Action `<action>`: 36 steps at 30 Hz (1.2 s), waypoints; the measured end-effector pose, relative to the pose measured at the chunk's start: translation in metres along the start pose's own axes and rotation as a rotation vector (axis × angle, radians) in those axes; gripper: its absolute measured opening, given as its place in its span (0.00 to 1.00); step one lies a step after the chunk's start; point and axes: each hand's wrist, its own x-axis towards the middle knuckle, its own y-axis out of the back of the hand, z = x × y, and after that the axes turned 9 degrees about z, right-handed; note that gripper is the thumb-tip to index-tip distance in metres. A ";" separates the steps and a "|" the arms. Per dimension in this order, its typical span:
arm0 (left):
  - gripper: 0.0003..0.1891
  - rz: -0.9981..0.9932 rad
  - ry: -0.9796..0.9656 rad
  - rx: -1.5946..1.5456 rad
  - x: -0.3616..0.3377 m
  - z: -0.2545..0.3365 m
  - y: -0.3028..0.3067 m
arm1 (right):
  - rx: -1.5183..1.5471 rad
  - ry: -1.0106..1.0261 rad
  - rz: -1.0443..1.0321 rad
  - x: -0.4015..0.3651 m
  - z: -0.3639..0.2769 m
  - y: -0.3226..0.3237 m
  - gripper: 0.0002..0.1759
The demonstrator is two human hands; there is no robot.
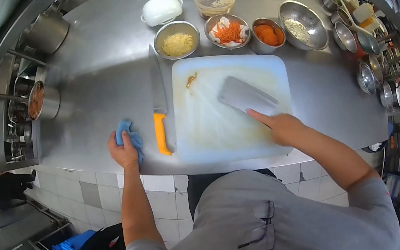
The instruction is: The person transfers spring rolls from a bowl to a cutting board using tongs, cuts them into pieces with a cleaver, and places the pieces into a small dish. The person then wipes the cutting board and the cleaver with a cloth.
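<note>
In the head view, the steel bench (77, 55) stood above a tiled floor (163, 205). Bowls on it contained chopped yellow food (177, 44), orange shreds (229, 32) and pale flakes (296, 32). The left hand (123, 149) gripped a blue cloth (125, 132); the right hand (279, 125) gripped a cleaver (246, 93) over the white board (211, 128).

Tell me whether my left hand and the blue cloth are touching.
Touching. The head view shows the left hand closed on the blue cloth, which bunches out around the fingers.
</note>
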 end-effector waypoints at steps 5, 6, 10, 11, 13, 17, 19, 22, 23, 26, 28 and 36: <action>0.23 0.034 -0.065 0.078 0.001 -0.001 0.004 | 0.119 0.039 0.110 0.062 -0.033 0.020 0.56; 0.23 0.031 -0.076 0.059 0.002 -0.002 0.003 | 0.139 0.021 0.118 0.065 -0.037 0.024 0.54; 0.22 0.053 -0.049 0.086 0.001 -0.005 0.003 | 0.133 0.136 0.346 0.033 -0.002 0.006 0.49; 0.22 0.047 -0.065 0.091 0.002 -0.002 0.004 | 0.156 0.132 0.490 0.027 0.011 -0.001 0.45; 0.22 0.051 -0.079 0.095 0.003 0.002 0.008 | 0.176 0.138 0.637 0.030 0.019 0.000 0.42; 0.22 0.048 -0.074 0.102 0.004 0.009 0.007 | 0.155 -0.009 0.704 0.073 0.045 0.002 0.19; 0.22 0.054 -0.075 0.113 0.004 0.009 0.007 | 0.181 -0.019 0.712 0.095 0.047 0.016 0.19; 0.22 0.064 -0.085 0.116 0.005 0.007 0.007 | 0.739 -0.289 0.382 0.107 0.025 0.032 0.30; 0.22 0.064 -0.072 0.115 0.004 0.010 0.008 | 0.733 -0.288 0.380 0.110 0.020 0.030 0.30; 0.22 0.029 -0.032 0.106 0.003 0.019 0.012 | 0.781 -0.239 0.262 0.110 -0.004 0.021 0.30; 0.21 0.005 -0.008 0.102 0.002 0.018 0.011 | 0.727 -0.219 0.232 0.105 -0.021 0.027 0.30; 0.20 0.033 -0.051 0.123 0.003 0.010 0.010 | 0.810 -0.229 0.253 0.120 -0.014 0.025 0.29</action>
